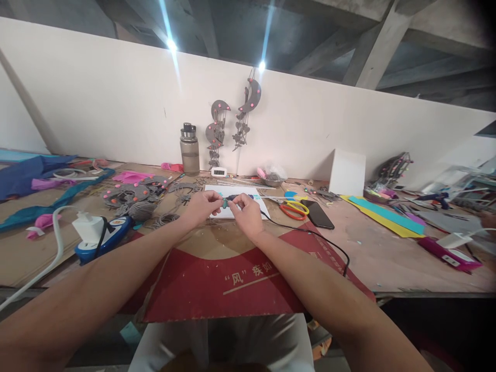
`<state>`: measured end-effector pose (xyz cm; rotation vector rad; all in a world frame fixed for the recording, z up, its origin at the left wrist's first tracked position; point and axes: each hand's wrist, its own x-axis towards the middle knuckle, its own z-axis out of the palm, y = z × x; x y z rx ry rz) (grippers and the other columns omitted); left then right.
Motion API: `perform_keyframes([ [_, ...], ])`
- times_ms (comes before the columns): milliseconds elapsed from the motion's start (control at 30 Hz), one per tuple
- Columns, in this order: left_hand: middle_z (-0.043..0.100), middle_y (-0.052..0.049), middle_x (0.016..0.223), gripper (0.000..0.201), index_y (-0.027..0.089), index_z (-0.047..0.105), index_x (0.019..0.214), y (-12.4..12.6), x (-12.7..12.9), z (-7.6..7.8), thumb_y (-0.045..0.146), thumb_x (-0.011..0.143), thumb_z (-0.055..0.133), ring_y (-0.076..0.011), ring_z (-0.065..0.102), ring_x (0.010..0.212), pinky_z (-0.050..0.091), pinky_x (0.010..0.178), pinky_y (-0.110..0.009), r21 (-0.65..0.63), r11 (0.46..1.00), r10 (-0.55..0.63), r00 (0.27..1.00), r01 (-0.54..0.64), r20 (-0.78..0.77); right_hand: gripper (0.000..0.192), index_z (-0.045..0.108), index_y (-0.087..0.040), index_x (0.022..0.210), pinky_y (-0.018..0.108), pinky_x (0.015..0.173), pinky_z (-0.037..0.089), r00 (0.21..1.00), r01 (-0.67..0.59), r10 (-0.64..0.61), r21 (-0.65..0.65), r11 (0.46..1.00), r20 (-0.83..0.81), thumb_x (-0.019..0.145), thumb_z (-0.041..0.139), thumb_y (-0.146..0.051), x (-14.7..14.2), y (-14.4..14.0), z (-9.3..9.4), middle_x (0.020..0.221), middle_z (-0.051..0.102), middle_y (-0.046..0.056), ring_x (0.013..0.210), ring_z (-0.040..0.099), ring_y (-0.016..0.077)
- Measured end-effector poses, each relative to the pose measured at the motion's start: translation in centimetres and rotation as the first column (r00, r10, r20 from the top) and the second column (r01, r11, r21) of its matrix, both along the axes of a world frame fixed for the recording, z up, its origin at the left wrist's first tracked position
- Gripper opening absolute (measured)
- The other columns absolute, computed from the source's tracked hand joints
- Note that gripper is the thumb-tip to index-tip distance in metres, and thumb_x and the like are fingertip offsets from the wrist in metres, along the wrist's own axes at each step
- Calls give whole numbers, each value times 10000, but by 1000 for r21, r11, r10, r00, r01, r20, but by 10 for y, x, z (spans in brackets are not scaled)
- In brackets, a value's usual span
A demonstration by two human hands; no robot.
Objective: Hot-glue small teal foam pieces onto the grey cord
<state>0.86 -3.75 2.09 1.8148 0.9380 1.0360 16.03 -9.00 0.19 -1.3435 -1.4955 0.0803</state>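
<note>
My left hand (204, 205) and my right hand (247, 213) meet over a white sheet (217, 213), fingertips pinched together. A small dark green piece (224, 203) shows between them, both hands' fingertips on it; its exact kind is too small to make out. Just behind my right fingers lies a dark blue tool (234, 197), partly hidden, with a black cord (310, 230) trailing to the right. Scissors with orange and yellow handles (294, 209) lie right of my right hand, beside a black phone (318, 214).
Grey felt pieces with pink dots (135, 194) and a yarn ball (142, 211) lie at left, near a blue power strip (104, 240). A bottle (189, 150) stands by the white partition (135, 103), where moon-shaped hangings (251, 95) hang. Turquoise and yellow sheets (387, 214) lie at right.
</note>
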Motion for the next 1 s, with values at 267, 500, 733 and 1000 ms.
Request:
perform_keyframes([
  [267, 595, 5, 555, 167, 154, 608, 753, 6, -3, -1, 308, 688, 620, -102, 512, 453, 390, 471, -231, 42, 991, 122, 991, -124, 53, 183, 569, -194, 736, 233, 672, 367, 984, -154, 156, -37, 987, 88, 860, 478, -294, -1, 1, -2, 700, 555, -12, 683, 485, 120],
  [500, 567, 14, 587, 213, 152, 561, 738, 16, -7, 3, 321, 661, 665, -90, 511, 513, 401, 497, -222, -66, 991, 135, 858, -118, 496, 320, 659, -202, 802, 254, 804, 403, 923, -335, 344, -83, 939, 170, 914, 407, -364, 12, -2, 18, 821, 639, 23, 839, 569, 141],
  [733, 541, 17, 591, 227, 150, 541, 716, 6, -2, 10, 310, 644, 685, -90, 514, 535, 370, 473, -209, -90, 994, 100, 832, -60, 545, 285, 625, -164, 879, 272, 720, 409, 991, 133, -133, -53, 990, -10, 882, 417, -359, 64, 17, 29, 800, 634, 41, 740, 559, 154],
  [1000, 543, 23, 545, 213, 145, 580, 728, 10, 0, 3, 304, 648, 696, -79, 482, 480, 364, 449, -203, -95, 994, 98, 850, -57, 518, 456, 609, -98, 1087, 410, 891, 397, 785, 478, -153, -428, 767, 601, 843, 502, -468, 63, 25, -3, 1172, 558, 224, 1106, 519, 330],
])
